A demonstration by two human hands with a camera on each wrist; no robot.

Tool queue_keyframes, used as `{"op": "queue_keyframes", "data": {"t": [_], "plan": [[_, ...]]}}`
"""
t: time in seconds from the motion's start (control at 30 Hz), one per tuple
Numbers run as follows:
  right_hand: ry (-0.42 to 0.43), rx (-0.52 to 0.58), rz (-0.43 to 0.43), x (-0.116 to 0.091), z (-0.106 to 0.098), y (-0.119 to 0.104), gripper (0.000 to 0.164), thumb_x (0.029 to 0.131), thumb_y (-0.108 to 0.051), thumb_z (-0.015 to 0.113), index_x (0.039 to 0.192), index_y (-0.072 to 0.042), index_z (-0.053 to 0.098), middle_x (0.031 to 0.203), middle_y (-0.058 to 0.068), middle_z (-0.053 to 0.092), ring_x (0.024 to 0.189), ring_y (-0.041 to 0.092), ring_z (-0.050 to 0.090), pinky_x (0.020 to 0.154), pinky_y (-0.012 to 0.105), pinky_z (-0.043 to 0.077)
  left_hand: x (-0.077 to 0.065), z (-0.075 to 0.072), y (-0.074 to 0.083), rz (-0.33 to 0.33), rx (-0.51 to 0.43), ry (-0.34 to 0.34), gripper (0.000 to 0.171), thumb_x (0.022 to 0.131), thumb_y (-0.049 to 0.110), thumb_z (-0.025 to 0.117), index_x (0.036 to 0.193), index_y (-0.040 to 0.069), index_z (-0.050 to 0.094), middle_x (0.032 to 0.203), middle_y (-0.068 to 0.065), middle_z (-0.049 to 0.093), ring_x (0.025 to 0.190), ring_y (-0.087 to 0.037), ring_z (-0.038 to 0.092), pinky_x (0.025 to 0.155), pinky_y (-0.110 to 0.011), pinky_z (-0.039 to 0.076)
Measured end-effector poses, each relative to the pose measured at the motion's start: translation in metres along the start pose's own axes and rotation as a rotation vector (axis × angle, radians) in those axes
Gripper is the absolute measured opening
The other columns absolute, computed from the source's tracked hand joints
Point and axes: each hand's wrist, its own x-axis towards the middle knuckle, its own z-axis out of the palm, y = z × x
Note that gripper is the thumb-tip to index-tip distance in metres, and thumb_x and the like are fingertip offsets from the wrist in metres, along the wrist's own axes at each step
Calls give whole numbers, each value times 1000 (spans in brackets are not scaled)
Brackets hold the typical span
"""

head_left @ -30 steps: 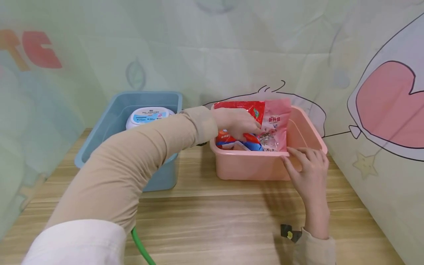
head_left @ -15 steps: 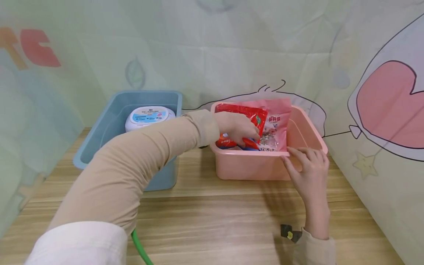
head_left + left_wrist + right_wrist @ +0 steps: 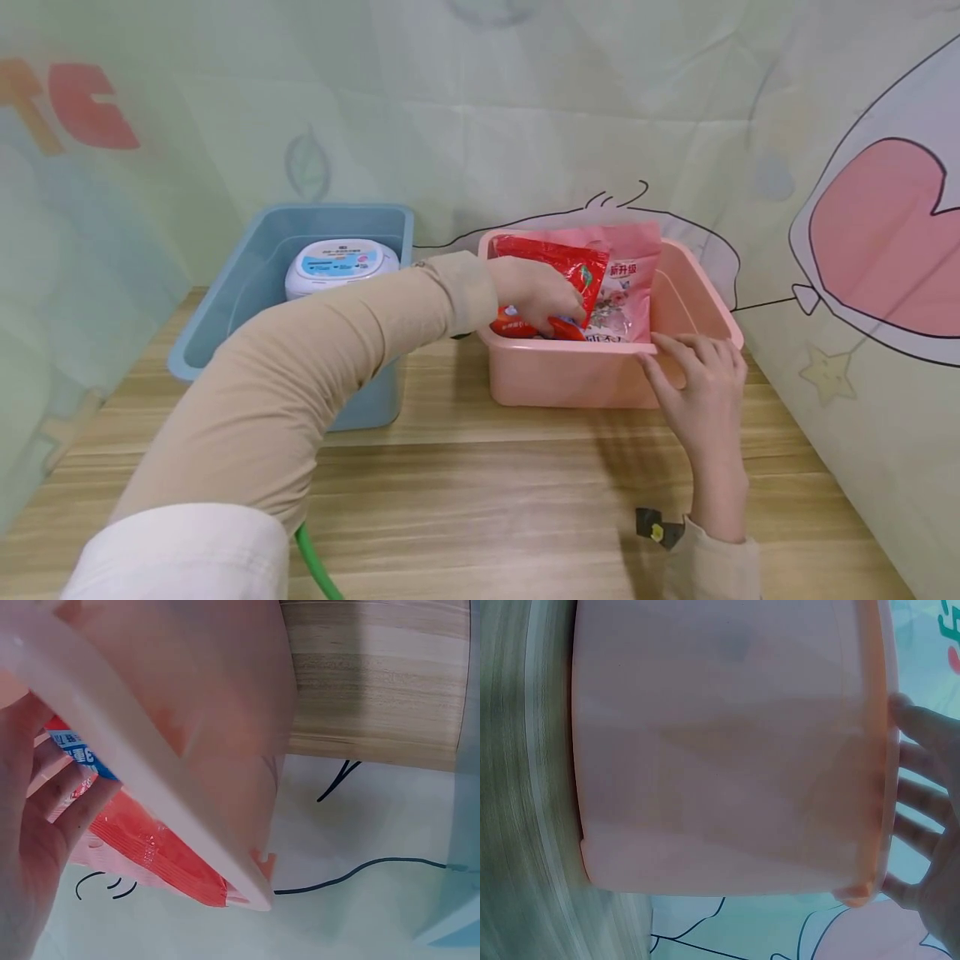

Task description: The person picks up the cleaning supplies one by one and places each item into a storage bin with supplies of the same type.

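My left hand (image 3: 543,292) reaches down into a pink plastic bin (image 3: 570,375). It holds a red-and-blue packet (image 3: 79,750), which shows between the thumb and fingers in the left wrist view; its lower part is hidden by the bin wall. Behind the hand, a shiny red bag (image 3: 592,275) leans at a slant. A pink bag with a flower print (image 3: 630,283) stands upright beside it, rising above the bin. My right hand (image 3: 701,379) pinches the bin's front rim near the right corner, thumb outside and fingers over the edge.
To the left, a blue bin (image 3: 375,400) holds a white tub with a blue label (image 3: 341,262), and my left arm crosses over it. A green cord (image 3: 315,562) lies on the wooden table (image 3: 480,517). A printed cloth (image 3: 525,117) hangs behind.
The red bag has tipped and slid down inside the pink bin, uncovering more of the pink bag. My left hand has sunk slightly with the red-and-blue packet. The right hand stays at the rim.
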Motion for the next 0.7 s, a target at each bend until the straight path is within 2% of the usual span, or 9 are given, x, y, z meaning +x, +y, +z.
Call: {"op": "queue_keyframes", "data": {"t": [0.4, 0.7], "plan": [[-2, -7, -3, 0, -1, 0, 34, 79, -17, 79, 108, -3, 71, 103, 19, 66, 104, 35, 50, 106, 60, 25, -4, 4, 6, -12, -72, -13, 58, 86, 34, 70, 139, 28, 49, 138, 4, 54, 127, -16, 49, 106, -38, 45], [-7, -8, 4, 0, -1, -1, 33, 80, -18, 78, 108, -3, 71, 102, 20, 66, 103, 35, 50, 105, 60, 26, -7, 5, 10, -37, -43, 5, 55, 84, 35, 71, 136, 29, 52, 132, 5, 59, 119, -15, 52, 103, -40, 47]]}}
